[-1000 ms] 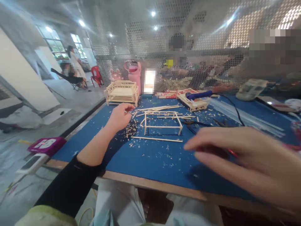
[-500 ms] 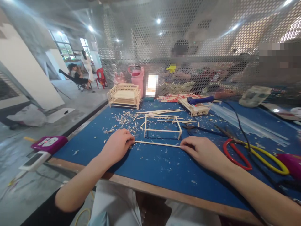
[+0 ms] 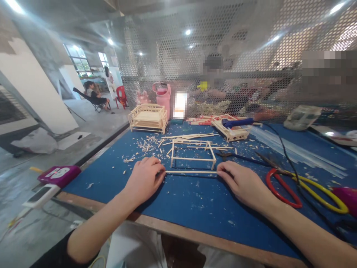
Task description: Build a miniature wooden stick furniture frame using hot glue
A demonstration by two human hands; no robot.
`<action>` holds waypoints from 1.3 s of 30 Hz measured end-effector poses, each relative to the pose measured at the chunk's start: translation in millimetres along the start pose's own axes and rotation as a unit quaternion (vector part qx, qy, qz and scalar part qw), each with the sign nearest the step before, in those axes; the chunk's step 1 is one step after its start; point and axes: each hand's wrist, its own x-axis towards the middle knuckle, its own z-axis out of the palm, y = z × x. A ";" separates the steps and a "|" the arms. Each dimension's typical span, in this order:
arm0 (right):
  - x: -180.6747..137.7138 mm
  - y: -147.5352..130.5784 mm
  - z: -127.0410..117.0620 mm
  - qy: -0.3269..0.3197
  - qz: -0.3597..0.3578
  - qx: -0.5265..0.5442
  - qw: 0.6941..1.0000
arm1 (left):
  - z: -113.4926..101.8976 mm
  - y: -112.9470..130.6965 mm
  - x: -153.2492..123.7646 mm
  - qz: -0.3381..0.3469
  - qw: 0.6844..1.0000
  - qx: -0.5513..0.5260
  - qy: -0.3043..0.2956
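A thin wooden stick (image 3: 191, 172) lies level just above the blue mat (image 3: 192, 197). My left hand (image 3: 146, 178) pinches its left end with curled fingers. My right hand (image 3: 242, 183) pinches its right end the same way. Right behind the stick stands a small open wooden frame (image 3: 193, 152) made of similar sticks. Loose sticks (image 3: 189, 137) and wood chips are scattered behind and to the left of the frame.
Red and yellow handled scissors (image 3: 295, 182) and dark pliers (image 3: 240, 156) lie to the right. A small wooden bench model (image 3: 147, 118), a pink bottle (image 3: 164, 97) and a blue-handled tool (image 3: 237, 122) on another frame stand at the back. Behind a perforated screen sit other people.
My right hand came down from near the camera to the stick's right end. My left hand drew back from the chips to the stick's left end, and both now pinch it.
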 end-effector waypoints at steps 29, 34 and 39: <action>18.8 -6.2 -23.7 -0.169 0.124 -0.118 0.971 | -8.7 -7.0 17.4 -0.010 0.994 -0.017 -0.108; 14.4 -8.1 -9.7 -0.118 0.120 -0.034 0.985 | -14.4 -11.7 21.0 -0.006 0.989 -0.057 -0.136; 9.9 -7.8 -4.7 -0.059 0.109 0.012 0.992 | -6.5 -14.2 25.3 0.003 0.993 -0.074 -0.091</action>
